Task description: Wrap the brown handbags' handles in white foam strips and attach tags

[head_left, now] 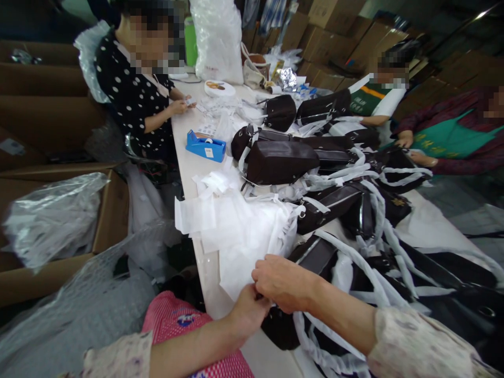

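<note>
My left hand [250, 311] and my right hand [281, 282] meet at the near edge of the table, fingers pinched close together. What lies between the fingertips is hidden. Right below them is a dark brown handbag [280, 329], partly covered by my right forearm, with its strap [311, 344] wrapped in white paper. Just beyond my hands spreads a loose pile of white tissue paper sheets [240, 231].
Several dark bags [281, 160] with wrapped straps crowd the table [189, 173]. A blue tape dispenser [207, 146] stands near its left edge. An open carton [112, 210] holding clear plastic [55, 215] is at left. Three other people work around the table.
</note>
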Demonstrator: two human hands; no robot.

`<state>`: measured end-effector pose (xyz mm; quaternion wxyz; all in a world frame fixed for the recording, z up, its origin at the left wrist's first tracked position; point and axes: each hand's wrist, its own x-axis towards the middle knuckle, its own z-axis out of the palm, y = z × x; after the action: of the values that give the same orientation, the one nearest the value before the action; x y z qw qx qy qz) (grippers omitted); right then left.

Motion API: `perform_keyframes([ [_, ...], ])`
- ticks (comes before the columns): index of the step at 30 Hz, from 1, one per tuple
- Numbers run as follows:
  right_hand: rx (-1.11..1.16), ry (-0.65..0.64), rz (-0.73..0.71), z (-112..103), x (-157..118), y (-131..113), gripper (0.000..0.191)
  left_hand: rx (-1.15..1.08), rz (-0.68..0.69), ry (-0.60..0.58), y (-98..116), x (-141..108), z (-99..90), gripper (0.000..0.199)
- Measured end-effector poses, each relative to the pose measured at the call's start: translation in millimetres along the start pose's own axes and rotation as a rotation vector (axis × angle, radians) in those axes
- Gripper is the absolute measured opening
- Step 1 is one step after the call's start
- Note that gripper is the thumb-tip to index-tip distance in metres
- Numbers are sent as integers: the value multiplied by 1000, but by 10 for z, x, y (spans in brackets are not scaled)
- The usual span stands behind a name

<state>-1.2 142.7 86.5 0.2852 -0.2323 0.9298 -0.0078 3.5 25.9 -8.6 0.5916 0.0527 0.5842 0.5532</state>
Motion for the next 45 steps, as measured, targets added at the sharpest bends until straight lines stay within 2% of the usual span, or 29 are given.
perform_keyframes([
  [3,7,-19,106,6,-138,-26,1,-9,-13,-33,50,-16,-14,18],
  [7,-39,151,157,107,-352,-137,7,11,-112,-62,139,-43,-36,17],
  [10,-68,283,210,277,-468,-288,11,8,-287,-65,203,-47,-42,14],
  [12,-54,356,299,412,-521,-404,14,-24,-381,-63,241,-36,-42,14],
  [17,-30,481,541,712,-596,-746,22,-91,-496,-95,335,17,-37,15],
  [23,43,728,810,1086,-433,-1147,24,-97,-572,-144,392,60,-4,18],
  [28,41,907,1056,1335,-141,-1298,31,-59,-632,-123,414,61,10,18],
  [33,-8,1034,1151,1358,70,-1289,32,15,-671,-83,452,10,21,32],
  [38,-11,1131,1241,1372,294,-1244,34,57,-525,-1,502,-41,23,18],
  [41,203,1209,1178,1382,319,-1267,35,105,-425,42,501,-61,12,12],
  [45,669,1203,985,1316,23,-1287,26,189,-395,57,460,-68,-8,12],
])
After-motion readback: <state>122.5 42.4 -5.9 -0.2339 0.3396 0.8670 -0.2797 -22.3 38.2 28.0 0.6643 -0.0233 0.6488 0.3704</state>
